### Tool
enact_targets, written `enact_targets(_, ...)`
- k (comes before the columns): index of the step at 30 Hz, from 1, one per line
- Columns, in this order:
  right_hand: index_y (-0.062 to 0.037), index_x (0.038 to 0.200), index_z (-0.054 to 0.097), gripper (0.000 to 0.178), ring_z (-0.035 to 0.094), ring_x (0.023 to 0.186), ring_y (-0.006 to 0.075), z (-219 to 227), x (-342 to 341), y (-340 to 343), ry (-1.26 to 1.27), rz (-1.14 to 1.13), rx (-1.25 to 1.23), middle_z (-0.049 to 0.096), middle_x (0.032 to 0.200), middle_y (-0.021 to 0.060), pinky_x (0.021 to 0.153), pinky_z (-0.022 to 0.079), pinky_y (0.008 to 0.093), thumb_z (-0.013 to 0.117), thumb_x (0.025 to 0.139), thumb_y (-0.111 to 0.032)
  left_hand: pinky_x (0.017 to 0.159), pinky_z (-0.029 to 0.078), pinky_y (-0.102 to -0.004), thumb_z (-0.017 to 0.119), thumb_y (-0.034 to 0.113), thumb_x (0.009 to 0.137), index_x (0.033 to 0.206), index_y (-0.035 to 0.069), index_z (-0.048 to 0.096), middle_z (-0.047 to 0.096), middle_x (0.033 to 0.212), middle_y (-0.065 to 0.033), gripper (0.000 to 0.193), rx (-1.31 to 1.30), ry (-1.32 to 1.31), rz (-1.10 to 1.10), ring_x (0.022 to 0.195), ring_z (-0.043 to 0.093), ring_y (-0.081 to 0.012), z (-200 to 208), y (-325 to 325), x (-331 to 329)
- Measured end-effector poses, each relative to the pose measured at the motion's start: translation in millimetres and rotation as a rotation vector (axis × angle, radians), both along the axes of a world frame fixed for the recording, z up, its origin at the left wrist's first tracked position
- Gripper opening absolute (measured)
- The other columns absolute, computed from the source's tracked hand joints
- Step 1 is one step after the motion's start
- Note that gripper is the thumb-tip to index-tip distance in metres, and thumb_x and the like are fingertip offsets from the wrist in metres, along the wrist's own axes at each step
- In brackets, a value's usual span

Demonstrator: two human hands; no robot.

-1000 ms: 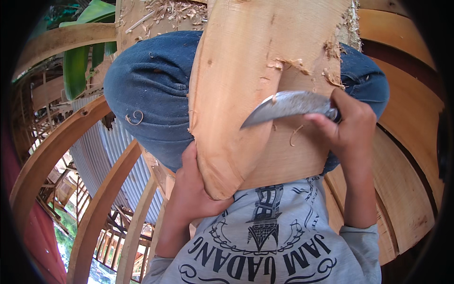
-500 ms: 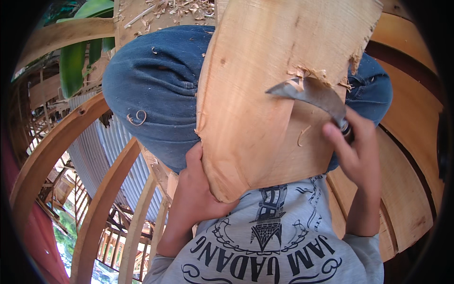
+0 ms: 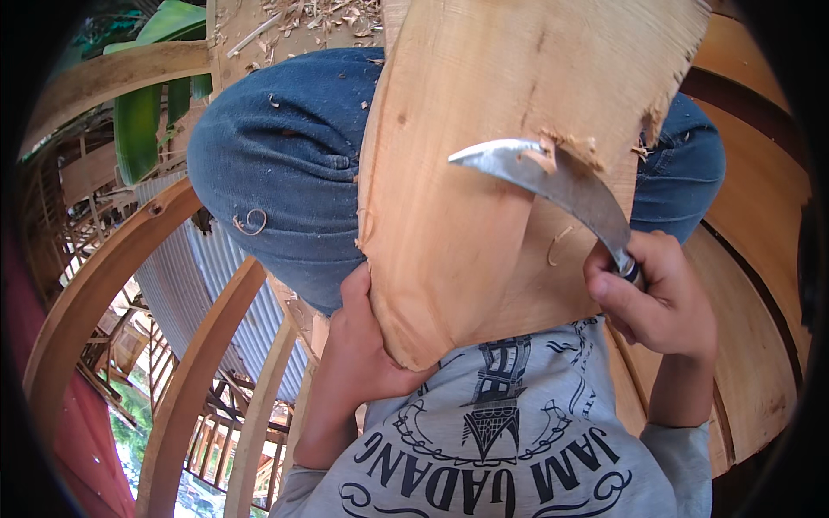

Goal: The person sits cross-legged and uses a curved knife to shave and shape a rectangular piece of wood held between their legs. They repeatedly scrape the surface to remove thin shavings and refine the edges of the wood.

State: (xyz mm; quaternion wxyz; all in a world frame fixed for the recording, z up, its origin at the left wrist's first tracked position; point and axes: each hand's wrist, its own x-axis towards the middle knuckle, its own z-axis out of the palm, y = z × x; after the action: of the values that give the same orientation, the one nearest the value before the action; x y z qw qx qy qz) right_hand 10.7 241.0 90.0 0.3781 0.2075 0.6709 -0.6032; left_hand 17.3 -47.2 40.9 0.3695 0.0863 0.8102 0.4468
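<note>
Shaving the board over my lap, I wrap my right grip around the knife handle, clasping the board's near end in my left grip; shallow strokes should cut cleanest.

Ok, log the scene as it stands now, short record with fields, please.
left hand: grips the near end of the broad pale wooden board
right hand: holds the curved grey metal knife
knife: over the board, tip toward the left; contact unclear
board: lies across legs in blue denim trousers
debris: pale curled wood shaving on the left trouser leg
</note>
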Motion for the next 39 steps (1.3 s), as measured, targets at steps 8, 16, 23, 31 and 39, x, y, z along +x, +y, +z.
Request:
enact_targets(8, 0.0015, 0.087, 0.064, 0.014, 0.041, 0.047, 0.0026, -7, 10, -17, 0.350, 0.006, 0.429, 0.050, 0.056, 0.0023, 0.042, 0.031, 0.0222, 0.070, 0.080, -0.008, 0.097, 0.036, -0.0342, 0.075, 0.018, 0.040, 0.130, -0.004, 0.029, 0.048, 0.119, -0.0129, 0.103, -0.015, -0.089, 0.111, 0.112, 0.049, -0.0245, 6, -1, 5)
enact_targets(16, -0.0006, 0.085, 0.063, 0.014, 0.051, 0.047, 0.0136, -11, 10, -18, 0.546, 0.067, 0.509, 0.057, 0.062, 0.0105, 0.045, 0.039, 0.0266, 0.071, 0.078, -0.010, 0.096, 0.037, -0.0343, 0.074, 0.019, 0.037, 0.129, -0.004, 0.030, 0.048, 0.117, -0.0136, 0.104, -0.033, -0.064, 0.112, 0.110, 0.049, -0.0249, 8, 2, 6)
enact_targets(23, -0.0035, 0.092, 0.062, 0.014, 0.050, 0.043, 0.0061, 5, 8, -1, 0.069, 0.354, -0.207, 0.056, 0.057, 0.0038, 0.041, 0.038, 0.0229, 0.062, 0.087, -0.017, 0.084, 0.050, -0.0363, 0.078, 0.014, 0.054, 0.130, 0.000, 0.023, 0.059, 0.109, -0.0227, 0.095, 0.062, 0.013, 0.015, 0.102, 0.062, -0.0339, 11, 1, 1)
enact_targets(31, 0.0029, 0.099, 0.053, 0.017, 0.046, 0.044, 0.0037, 4, 24, -17, -0.023, -0.355, -0.382, 0.051, 0.066, 0.0001, 0.038, 0.037, 0.0171, 0.058, 0.089, -0.010, 0.086, 0.048, -0.0379, 0.079, 0.018, 0.051, 0.130, 0.000, 0.025, 0.059, 0.110, -0.0224, 0.097, 0.014, 0.099, -0.045, 0.103, 0.061, -0.0343, 11, 1, -1)
enact_targets(39, 0.0009, 0.103, 0.054, 0.017, 0.050, 0.046, 0.0081, 2, 28, -19, -0.105, -0.363, -0.407, 0.059, 0.078, 0.0076, 0.042, 0.039, 0.0193, 0.057, 0.087, -0.004, 0.087, 0.047, -0.0370, 0.077, 0.017, 0.047, 0.130, 0.001, 0.026, 0.059, 0.109, -0.0209, 0.099, 0.026, 0.115, -0.040, 0.103, 0.061, -0.0339, 8, -4, 1)
